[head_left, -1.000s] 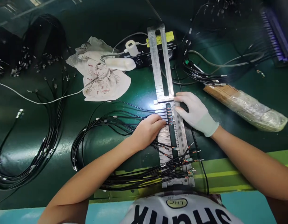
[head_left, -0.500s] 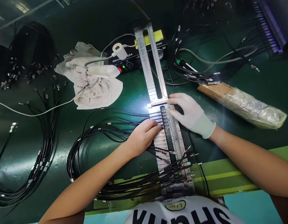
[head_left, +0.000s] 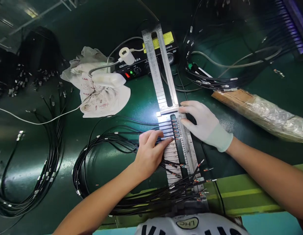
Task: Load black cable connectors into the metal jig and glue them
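So compared to a second ago the left hand is sliding a bit lower down the metal jig and its fingers are fanning out flatter, while the view is swinging a little so everything is sitting slightly lower in frame; the gloved right hand is barely shifting at all; right now the left hand is lying open, fingertips pressing down on the black wires where they're crossing onto the slotted left edge of the jig, not pinching anything; the right hand is open too, fingers resting flat on the jig's right rail just beside the row of wire tips sitting in the channel; my worry is the seated ends are only being held by finger pressure, so if the left hand is lifting or dragging sideways the springy coils are probably pulling those tips back out of their slots; the loose bunch of wires lying crossed lower on the jig is looking tangled, so grabbing one could be yanking its neighbours along; also the gooseneck lamp on the rag and the control box behind are close enough that a snagged cable might be tugging them.
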Tool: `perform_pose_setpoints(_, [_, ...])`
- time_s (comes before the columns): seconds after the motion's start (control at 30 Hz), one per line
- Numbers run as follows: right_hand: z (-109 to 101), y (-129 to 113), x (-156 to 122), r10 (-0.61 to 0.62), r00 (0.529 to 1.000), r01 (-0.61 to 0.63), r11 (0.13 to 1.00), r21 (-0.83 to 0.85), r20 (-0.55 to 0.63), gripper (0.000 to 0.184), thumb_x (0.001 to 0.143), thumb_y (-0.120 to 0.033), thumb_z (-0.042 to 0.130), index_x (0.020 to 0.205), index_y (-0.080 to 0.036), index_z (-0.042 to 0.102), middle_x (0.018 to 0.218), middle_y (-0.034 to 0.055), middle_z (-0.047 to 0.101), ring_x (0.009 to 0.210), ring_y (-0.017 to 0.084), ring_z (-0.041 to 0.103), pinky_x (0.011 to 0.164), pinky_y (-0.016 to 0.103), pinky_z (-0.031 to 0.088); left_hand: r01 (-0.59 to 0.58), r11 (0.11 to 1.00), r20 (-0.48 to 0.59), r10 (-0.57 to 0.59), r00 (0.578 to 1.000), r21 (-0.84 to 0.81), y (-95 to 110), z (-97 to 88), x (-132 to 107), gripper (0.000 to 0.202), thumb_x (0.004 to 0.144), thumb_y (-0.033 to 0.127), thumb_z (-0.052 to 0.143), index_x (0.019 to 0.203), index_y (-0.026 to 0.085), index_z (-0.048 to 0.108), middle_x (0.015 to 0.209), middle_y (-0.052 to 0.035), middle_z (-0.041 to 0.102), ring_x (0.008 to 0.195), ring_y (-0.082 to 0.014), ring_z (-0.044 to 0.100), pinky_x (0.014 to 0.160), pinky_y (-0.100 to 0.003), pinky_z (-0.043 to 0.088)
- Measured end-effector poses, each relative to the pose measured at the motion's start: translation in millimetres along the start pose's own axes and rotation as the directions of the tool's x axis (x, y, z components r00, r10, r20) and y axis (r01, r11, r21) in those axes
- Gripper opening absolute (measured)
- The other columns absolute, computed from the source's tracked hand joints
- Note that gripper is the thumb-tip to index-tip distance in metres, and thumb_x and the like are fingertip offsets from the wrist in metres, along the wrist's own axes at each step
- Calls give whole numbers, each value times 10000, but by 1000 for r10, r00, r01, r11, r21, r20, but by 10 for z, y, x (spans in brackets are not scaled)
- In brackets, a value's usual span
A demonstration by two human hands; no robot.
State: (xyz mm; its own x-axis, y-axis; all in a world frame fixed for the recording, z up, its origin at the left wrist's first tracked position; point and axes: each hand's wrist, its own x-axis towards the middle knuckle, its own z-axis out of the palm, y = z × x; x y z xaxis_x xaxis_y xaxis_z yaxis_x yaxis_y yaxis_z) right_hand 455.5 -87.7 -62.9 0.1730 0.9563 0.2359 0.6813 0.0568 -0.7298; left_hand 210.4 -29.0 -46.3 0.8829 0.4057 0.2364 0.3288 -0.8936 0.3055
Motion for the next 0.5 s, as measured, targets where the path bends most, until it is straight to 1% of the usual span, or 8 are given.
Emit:
perform_pose_setpoints(0.03, [-2,-1,3,0,1000,0,1000,-1,4,263,922,-263,593,1183,-267,623,1331,64,587,1250,301,540,1069,520,454,32,999,19,-31,999,-31,-4,-3,-33,366,936,84,534,1255,252,596,1074,-91,571,1022,-230,508,884,-418,432])
perform_pose_setpoints(0.1, [-2,-5,10,-4,1000,4,1000,-7,5,262,923,-260,595,1183,-260,625,1327,64,589,1244,294,544,1072,511,455,57,990,45,-51,998,-133,-24,16,-96,452,941,58,493,1337,267,554,1031,-79,538,963,-197,503,833,-369,447])
perform_pose_setpoints(0.17, [5,-10,14,-13,1000,13,1000,-11,-4,257,921,-254,598,1176,-258,632,1317,63,596,1235,287,550,1072,503,457,56,975,30,-51,998,-215,-45,61,-141,475,944,56,475,1364,269,536,1024,-73,525,960,-185,504,820,-342,458])
perform_pose_setpoints(0.23, [19,-15,8,-23,999,23,1000,-10,-27,244,920,-253,597,1160,-266,641,1300,58,607,1227,286,556,1067,506,460,57,968,6,-57,998,-243,-51,98,-167,455,952,73,467,1355,269,547,1026,-71,527,966,-183,507,826,-338,464])
perform_pose_setpoints(0.3, [33,-16,-8,-40,998,39,999,-15,-51,235,920,-251,593,1147,-274,647,1290,52,614,1224,280,560,1069,509,459,56,971,4,-56,998,-234,-33,90,-182,433,964,95,451,1349,264,553,1026,-73,536,967,-187,512,829,-343,464])
perform_pose_setpoints(0.4, [43,-10,-48,-65,995,63,997,-37,-74,251,923,-250,586,1166,-275,644,1302,48,609,1232,263,556,1084,494,450,75,969,45,-66,997,-237,35,-35,-224,397,978,136,452,1355,227,534,1080,-93,567,1001,-202,527,859,-360,463])
perform_pose_setpoints(0.43, [43,-5,-62,-72,995,69,997,-43,-72,260,924,-253,586,1177,-273,641,1308,49,607,1236,259,554,1086,489,449,91,962,79,-72,994,-259,63,-97,-247,367,981,155,465,1336,215,537,1099,-95,582,1014,-204,534,878,-366,460])
perform_pose_setpoints(0.5, [38,4,-87,-86,994,83,995,-50,-60,268,923,-261,588,1186,-267,640,1310,55,606,1235,259,554,1082,485,451,147,939,184,-92,979,-312,110,-226,-300,280,985,208,505,1260,205,560,1099,-83,612,1022,-204,543,910,-371,450])
